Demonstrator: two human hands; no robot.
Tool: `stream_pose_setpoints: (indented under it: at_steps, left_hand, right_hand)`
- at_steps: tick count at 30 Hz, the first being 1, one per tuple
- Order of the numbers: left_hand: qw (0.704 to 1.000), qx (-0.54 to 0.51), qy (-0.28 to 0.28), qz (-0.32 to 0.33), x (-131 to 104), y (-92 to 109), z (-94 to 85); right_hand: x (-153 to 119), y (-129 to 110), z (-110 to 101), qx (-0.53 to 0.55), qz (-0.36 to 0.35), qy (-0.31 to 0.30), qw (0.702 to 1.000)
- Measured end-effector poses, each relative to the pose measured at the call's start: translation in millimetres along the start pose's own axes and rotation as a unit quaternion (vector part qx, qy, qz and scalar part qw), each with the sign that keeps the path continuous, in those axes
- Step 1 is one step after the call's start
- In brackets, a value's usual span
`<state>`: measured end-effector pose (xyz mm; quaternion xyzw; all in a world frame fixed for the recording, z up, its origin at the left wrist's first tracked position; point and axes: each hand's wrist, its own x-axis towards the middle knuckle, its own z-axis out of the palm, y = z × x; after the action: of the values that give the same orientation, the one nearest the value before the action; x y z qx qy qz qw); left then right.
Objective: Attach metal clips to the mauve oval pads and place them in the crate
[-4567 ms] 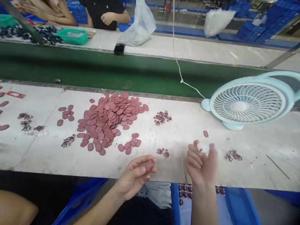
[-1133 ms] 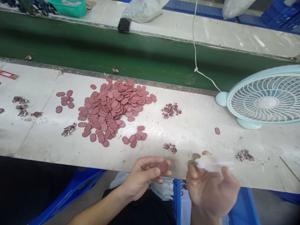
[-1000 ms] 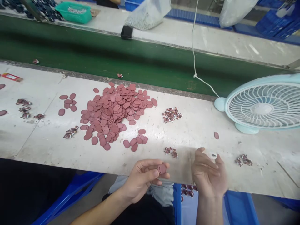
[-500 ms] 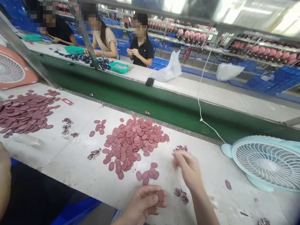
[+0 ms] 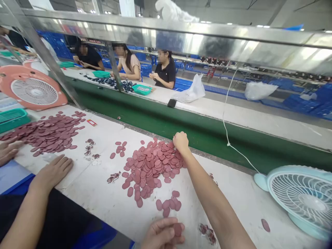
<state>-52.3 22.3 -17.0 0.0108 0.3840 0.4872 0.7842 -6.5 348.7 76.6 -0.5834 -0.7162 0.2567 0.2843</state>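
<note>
My left hand (image 5: 162,235), at the bottom of the view, is closed on a maroon oval disc (image 5: 177,229), held between thumb and fingers. My right hand (image 5: 181,142) is stretched out to the far edge of the table, just past the upper right of a big pile of maroon oval discs (image 5: 149,162). Its fingers are curled in, and what they may hold is hidden. Between my left hand and the pile lies a small group of discs (image 5: 171,204). Crumpled maroon and whitish scraps (image 5: 207,233) lie right of my left hand, under my right forearm's near side.
A light blue fan (image 5: 308,200) stands at right and an orange fan (image 5: 33,90) at left. A person beside me rests a hand (image 5: 53,171) near another disc pile (image 5: 55,135). A green trough (image 5: 145,119) runs behind my table; several co-workers sit beyond it.
My right hand has moved from the scraps on the right to the table's far edge. My left hand still holds the disc. The view has tilted up, and the neighbour's hands have appeared.
</note>
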Motion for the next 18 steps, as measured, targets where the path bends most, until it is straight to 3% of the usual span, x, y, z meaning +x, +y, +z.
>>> stream_pose_setpoints:
  at_steps: [2, 4, 9, 11, 14, 18]
  left_hand:
    - [1.000, 0.005, 0.011, 0.004, -1, 8, 2.9]
    - [1.000, 0.009, 0.012, 0.015, -2, 17, 6.8]
    - [0.999, 0.029, 0.006, 0.039, 1, 29, 12.7]
    - [0.998, 0.038, -0.012, 0.043, 3, 26, 14.1]
    - [0.996, 0.062, -0.051, 0.037, 4, 17, 17.5]
    - [0.989, 0.103, -0.101, 0.028, 3, 2, 22.5]
  right_hand:
    - [-14, 4, -11, 0.013, 0.008, -0.002, 1.000]
    - [-47, 12, -27, 0.040, 0.013, -0.008, 0.999]
    - [-199, 33, -72, 0.153, 0.049, -0.078, 0.984]
    - [-258, 40, -80, 0.288, 0.124, -0.107, 0.943]
    - [-317, 48, -79, 0.346, 0.227, -0.064, 0.908]
    - [-346, 49, -67, 0.349, 0.306, 0.028, 0.885]
